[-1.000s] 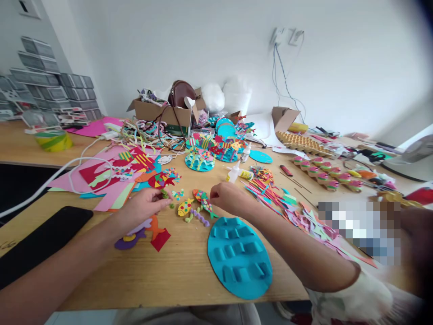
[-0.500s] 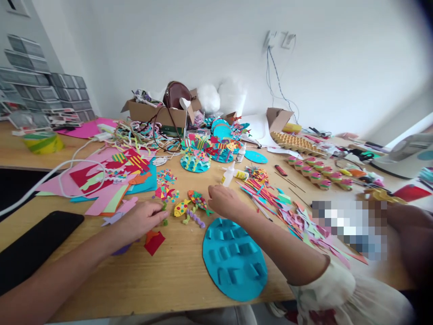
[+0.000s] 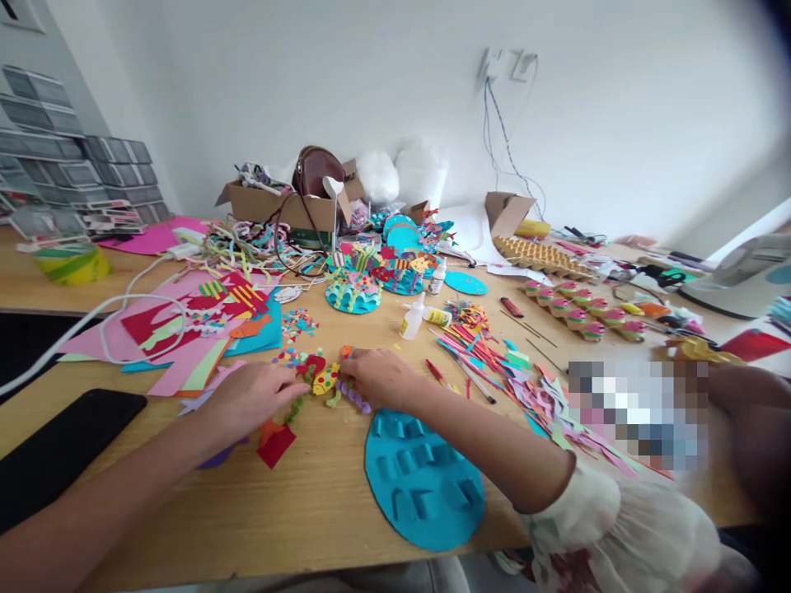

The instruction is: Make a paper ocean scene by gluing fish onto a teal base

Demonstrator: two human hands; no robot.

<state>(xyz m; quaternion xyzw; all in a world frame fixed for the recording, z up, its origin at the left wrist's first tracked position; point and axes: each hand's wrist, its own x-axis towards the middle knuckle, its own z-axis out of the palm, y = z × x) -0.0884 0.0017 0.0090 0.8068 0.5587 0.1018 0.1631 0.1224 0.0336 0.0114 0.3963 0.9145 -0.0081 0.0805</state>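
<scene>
My left hand (image 3: 263, 395) is closed, its thumb and fingers pinched around a fuzzy green pipe cleaner (image 3: 297, 405). A red paper fish (image 3: 313, 362) lies close to those fingertips. My right hand (image 3: 374, 375) has its fingers curled over a spotted paper fish with an orange head (image 3: 347, 352), most of it hidden beneath them. Between the hands is a yellow paper fish (image 3: 325, 378) with coloured dots. A curly purple pipe cleaner (image 3: 355, 399) lies below the right fingers. Under the right forearm is a blue oval board (image 3: 420, 486) with folded paper loops on it.
Beyond my hands stand glue bottles (image 3: 412, 319) and finished fish pieces on blue bases (image 3: 352, 301). Paper strips (image 3: 470, 354) spread at right, near another person's arm (image 3: 735, 412). A black phone (image 3: 67, 453) and coloured paper sheets (image 3: 154, 313) lie at left.
My right hand has come back toward me and left, from near the glue bottle to the spotted fish. A red pen now shows where it was covered. My left hand stays at the green pipe cleaner.
</scene>
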